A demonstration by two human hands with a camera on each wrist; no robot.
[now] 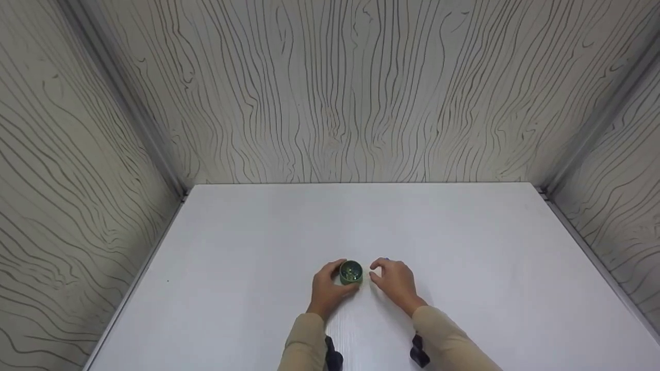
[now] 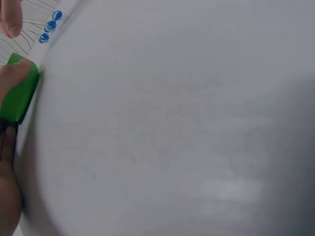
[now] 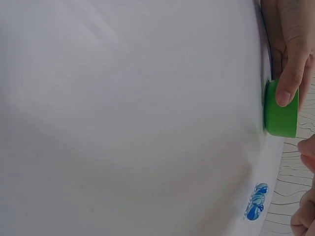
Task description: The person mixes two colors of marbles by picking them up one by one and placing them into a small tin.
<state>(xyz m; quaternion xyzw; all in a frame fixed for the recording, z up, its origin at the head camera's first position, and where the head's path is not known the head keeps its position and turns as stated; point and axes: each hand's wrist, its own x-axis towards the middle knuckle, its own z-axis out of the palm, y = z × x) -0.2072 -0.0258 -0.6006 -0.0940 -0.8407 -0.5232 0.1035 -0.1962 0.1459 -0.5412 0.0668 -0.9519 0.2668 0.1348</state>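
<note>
A small green cup (image 1: 351,282) stands upright on the white table, and shiny, glassy bits show inside it. My left hand (image 1: 329,288) grips the cup, its thumb along the near side and its fingers at the left and far side. To the right of the cup is my right hand (image 1: 397,282), thumb and forefinger bent toward the rim with a gap between them and nothing seen there. Blue-and-clear marbles (image 3: 257,199) lie in a short row on the table. From the head view the right hand mostly hides them.
The white table (image 1: 247,232) reaches back to a panel (image 1: 330,93) with a wood-grain pattern. Similar panels stand at the left and right sides. Dark wrist straps (image 1: 334,355) show at both sleeves.
</note>
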